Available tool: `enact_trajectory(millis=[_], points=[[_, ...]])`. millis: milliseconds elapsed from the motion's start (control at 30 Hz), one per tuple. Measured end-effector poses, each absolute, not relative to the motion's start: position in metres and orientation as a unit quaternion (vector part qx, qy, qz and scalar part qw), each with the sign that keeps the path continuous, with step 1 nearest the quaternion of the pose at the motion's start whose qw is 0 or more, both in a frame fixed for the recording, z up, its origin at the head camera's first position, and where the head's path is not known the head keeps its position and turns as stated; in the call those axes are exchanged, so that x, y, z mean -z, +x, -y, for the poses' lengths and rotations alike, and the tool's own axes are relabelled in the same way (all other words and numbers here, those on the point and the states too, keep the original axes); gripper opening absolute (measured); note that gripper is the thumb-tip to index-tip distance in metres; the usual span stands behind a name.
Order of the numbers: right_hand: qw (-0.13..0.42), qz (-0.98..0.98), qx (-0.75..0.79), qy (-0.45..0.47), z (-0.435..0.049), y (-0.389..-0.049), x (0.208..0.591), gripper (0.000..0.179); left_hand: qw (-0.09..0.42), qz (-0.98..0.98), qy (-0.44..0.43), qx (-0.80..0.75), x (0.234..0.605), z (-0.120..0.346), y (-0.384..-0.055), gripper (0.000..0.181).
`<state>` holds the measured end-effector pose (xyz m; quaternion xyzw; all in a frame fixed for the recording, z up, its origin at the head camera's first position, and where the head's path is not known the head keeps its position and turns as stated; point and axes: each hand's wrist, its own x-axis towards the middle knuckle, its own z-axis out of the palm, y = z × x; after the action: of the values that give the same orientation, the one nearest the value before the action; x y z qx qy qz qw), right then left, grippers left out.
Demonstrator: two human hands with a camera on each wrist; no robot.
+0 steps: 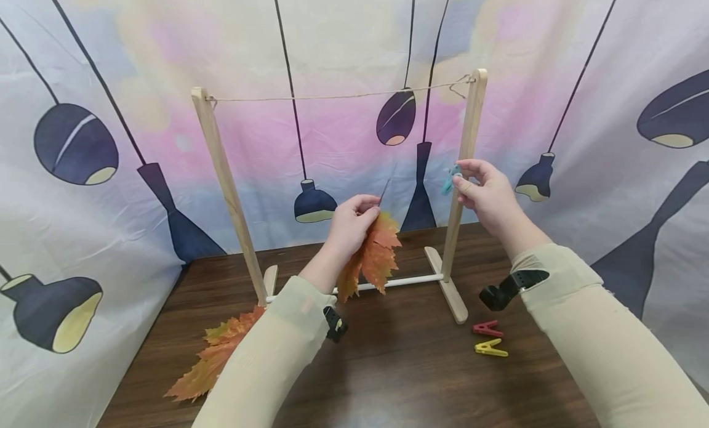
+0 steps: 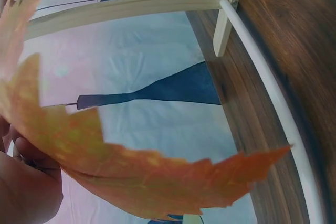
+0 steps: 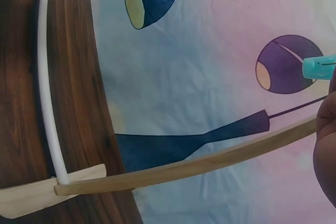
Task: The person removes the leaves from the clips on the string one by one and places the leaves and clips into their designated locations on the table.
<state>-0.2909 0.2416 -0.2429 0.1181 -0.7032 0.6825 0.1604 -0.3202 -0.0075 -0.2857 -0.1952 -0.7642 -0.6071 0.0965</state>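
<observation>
An orange maple leaf (image 1: 378, 255) hangs from my left hand (image 1: 350, 226), which pinches it near the stem with thumb and fingers. The leaf (image 2: 142, 177) fills the lower part of the left wrist view, green-yellow near the stem. My right hand (image 1: 487, 191) pinches a teal clothespin (image 1: 450, 180) in front of the right post; only the tip of the clothespin (image 3: 318, 67) shows in the right wrist view. Above both hands a thin string (image 1: 338, 96) runs between the two wooden posts, with nothing hanging on it.
The wooden frame has a right post (image 1: 468, 126), a left post (image 1: 229, 188) and a white bottom bar (image 1: 410, 281). More orange leaves (image 1: 221, 354) lie at the table's left, partly behind my sleeve. A red clothespin (image 1: 487, 328) and a yellow clothespin (image 1: 490, 348) lie on the right.
</observation>
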Motion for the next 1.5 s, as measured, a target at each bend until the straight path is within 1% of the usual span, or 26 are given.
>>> enact_trajectory(millis=[167,400,667,833,1067,1167,1367,1500], points=[[0.151,0.701,-0.685,0.127,-0.247,-0.288,0.255,0.028,0.099,0.772,-0.186,0.6,0.293,0.013,-0.321,0.021],[0.142,0.719,-0.669,0.123,-0.253,-0.285,0.271,0.033,0.091,0.777,-0.18,0.596,0.301,0.022,-0.323,0.022],[0.134,0.702,-0.687,0.134,-0.256,-0.283,0.282,0.029,0.085,0.786,-0.177,0.586,0.307,0.034,-0.321,0.022],[0.126,0.682,-0.705,0.149,-0.258,-0.283,0.288,0.026,0.093,0.796,-0.171,0.573,0.308,0.041,-0.32,0.022],[0.112,0.668,-0.721,0.146,-0.262,-0.28,0.299,0.027,0.099,0.802,-0.169,0.564,0.313,0.049,-0.32,0.022],[0.108,0.673,-0.717,0.145,-0.263,-0.279,0.301,0.031,0.09,0.806,-0.167,0.561,0.316,0.053,-0.319,0.022],[0.107,0.692,-0.699,0.146,-0.264,-0.278,0.303,0.05,0.092,0.812,-0.162,0.553,0.322,0.061,-0.318,0.023],[0.11,0.697,-0.693,0.149,-0.266,-0.277,0.306,0.051,0.096,0.815,-0.155,0.55,0.324,0.065,-0.318,0.023]])
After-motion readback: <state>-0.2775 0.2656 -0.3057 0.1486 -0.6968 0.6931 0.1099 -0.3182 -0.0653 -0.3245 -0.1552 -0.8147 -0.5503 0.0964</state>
